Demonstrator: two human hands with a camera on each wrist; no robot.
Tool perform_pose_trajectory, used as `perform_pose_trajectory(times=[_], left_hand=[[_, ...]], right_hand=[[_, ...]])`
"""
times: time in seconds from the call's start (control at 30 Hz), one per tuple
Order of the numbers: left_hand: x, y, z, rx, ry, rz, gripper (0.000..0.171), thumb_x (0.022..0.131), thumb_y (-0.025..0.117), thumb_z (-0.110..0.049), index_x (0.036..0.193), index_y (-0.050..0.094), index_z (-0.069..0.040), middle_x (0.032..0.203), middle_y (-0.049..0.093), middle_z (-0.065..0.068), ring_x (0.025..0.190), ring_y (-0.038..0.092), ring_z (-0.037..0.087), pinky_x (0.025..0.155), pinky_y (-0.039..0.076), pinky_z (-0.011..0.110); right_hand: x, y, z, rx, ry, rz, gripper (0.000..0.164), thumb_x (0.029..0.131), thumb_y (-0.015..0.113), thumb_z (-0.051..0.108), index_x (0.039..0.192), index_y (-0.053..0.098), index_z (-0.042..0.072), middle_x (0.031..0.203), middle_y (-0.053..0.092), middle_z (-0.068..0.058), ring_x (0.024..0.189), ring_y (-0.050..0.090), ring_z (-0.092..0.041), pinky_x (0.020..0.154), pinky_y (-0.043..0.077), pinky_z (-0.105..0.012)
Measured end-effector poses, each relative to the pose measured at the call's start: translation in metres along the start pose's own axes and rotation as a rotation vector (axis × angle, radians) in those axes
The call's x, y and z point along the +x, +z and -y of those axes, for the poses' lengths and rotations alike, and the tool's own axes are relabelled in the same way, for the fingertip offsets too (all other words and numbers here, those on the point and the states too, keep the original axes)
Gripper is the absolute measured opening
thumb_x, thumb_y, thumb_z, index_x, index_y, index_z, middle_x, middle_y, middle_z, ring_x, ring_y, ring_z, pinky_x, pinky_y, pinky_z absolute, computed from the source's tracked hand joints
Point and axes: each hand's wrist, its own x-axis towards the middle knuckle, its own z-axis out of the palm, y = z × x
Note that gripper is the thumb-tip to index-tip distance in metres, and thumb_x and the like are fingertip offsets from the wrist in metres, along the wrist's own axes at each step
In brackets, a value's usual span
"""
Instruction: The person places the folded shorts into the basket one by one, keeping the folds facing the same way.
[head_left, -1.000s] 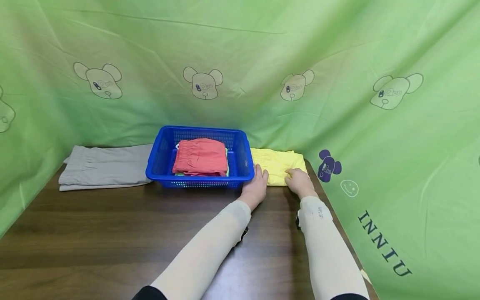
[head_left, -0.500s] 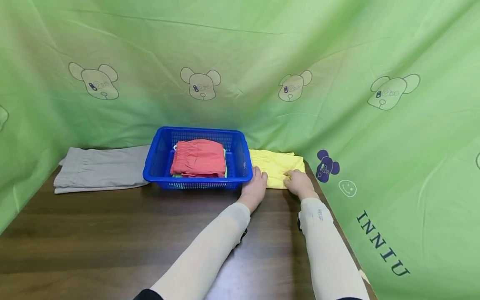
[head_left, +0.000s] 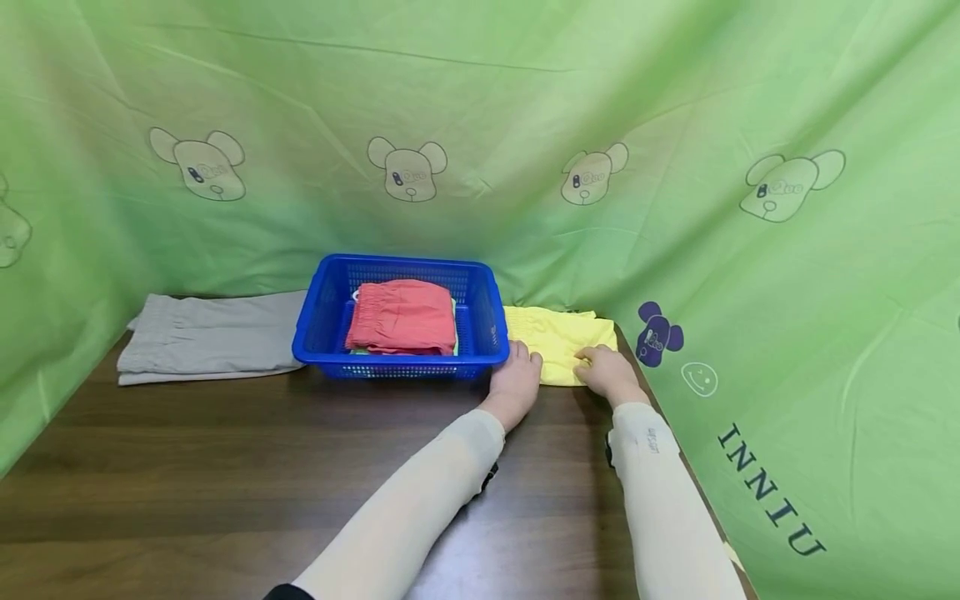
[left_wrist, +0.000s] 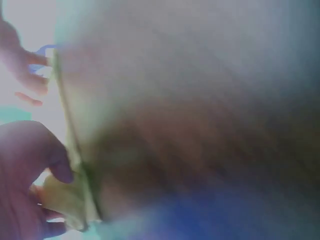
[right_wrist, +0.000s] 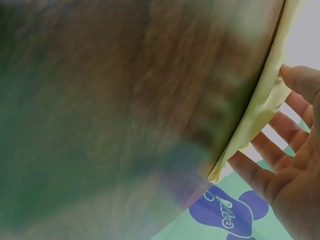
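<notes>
Folded yellow pants (head_left: pixel 558 332) with a gathered waistband lie flat on the table, just right of the blue basket (head_left: pixel 405 362). My left hand (head_left: pixel 516 382) grips their near edge at the waistband end, right beside the basket's front corner. At the other end, my right hand (head_left: pixel 609 373) pinches the same edge. In the right wrist view the thumb is on one side of the yellow cloth (right_wrist: pixel 260 110) and the fingers are on the other. The left wrist view shows yellow cloth (left_wrist: pixel 65 197) between the left thumb and fingers.
Inside the basket lie folded red pants (head_left: pixel 405 317) on top of something light green. Folded grey pants (head_left: pixel 213 335) are left of the basket. A green printed curtain (head_left: pixel 480 125) hangs close behind and along the right edge of the brown wooden table (head_left: pixel 225 475).
The yellow pants have slid slightly toward me with both hands holding their near edge. The basket, red pants and grey pants keep their places.
</notes>
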Motion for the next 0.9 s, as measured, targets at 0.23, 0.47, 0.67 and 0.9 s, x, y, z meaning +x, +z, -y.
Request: perform_pose_trajectory(times=[0.23, 0.47, 0.67, 0.9], left_hand=[[-0.004, -0.013, -0.003, 0.004, 0.014, 0.101, 0.031, 0.108, 0.044, -0.021, 0.134, 0.060, -0.020, 0.137, 0.055, 0.013, 0.127, 0.045, 0.030, 0.113, 0.034, 0.041], [-0.011, -0.016, -0.002, -0.046, 0.009, 0.122, 0.030, 0.109, 0.045, -0.020, 0.133, 0.061, -0.020, 0.136, 0.055, 0.012, 0.128, 0.046, 0.029, 0.106, 0.044, 0.038], [-0.017, -0.016, 0.002, -0.067, 0.061, 0.095, 0.028, 0.106, 0.050, -0.022, 0.131, 0.062, -0.020, 0.133, 0.055, 0.011, 0.125, 0.046, 0.028, 0.102, 0.045, 0.034], [-0.025, -0.015, 0.005, -0.021, 0.137, 0.103, 0.032, 0.105, 0.050, -0.029, 0.135, 0.059, -0.021, 0.133, 0.055, 0.011, 0.126, 0.046, 0.030, 0.105, 0.043, 0.038]], right_hand=[[-0.004, 0.003, -0.005, 0.018, -0.012, -0.011, 0.039, 0.095, 0.062, 0.026, 0.127, 0.069, 0.005, 0.126, 0.066, -0.024, 0.120, 0.059, -0.046, 0.101, 0.046, -0.059], [-0.008, 0.005, -0.005, 0.037, -0.012, 0.002, 0.039, 0.095, 0.061, 0.027, 0.126, 0.070, 0.006, 0.127, 0.066, -0.024, 0.121, 0.059, -0.045, 0.103, 0.045, -0.058], [-0.014, 0.003, -0.007, 0.044, -0.032, -0.006, 0.037, 0.093, 0.062, 0.028, 0.121, 0.071, 0.006, 0.122, 0.068, -0.023, 0.115, 0.062, -0.044, 0.099, 0.047, -0.057], [-0.023, -0.002, -0.005, 0.069, -0.045, 0.004, 0.034, 0.094, 0.064, 0.026, 0.119, 0.071, 0.005, 0.120, 0.067, -0.025, 0.112, 0.062, -0.045, 0.098, 0.048, -0.059]])
